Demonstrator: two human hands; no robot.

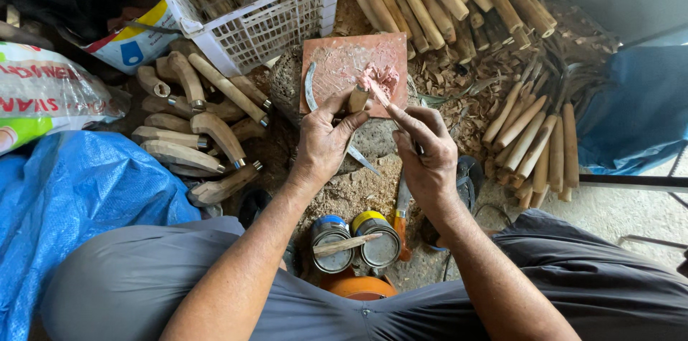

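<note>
Two round metal tins (356, 241) stand side by side at the near edge, a thin wooden stick (347, 244) laid across both. One square reddish board (355, 69) smeared with pink paste (382, 77) lies far of the hands. The left hand (324, 142) is closed around a pale wooden handle (357, 98), whose long axis runs near-to-far, its top end pointing far towards the board; a thin metal blade (362, 160) seems to project near-right below the palm. The right hand (428, 155) pinches a slim stick (378, 94) whose tip points far-left, touching the paste. About nine curved wooden handles (208, 133) lie at left.
</note>
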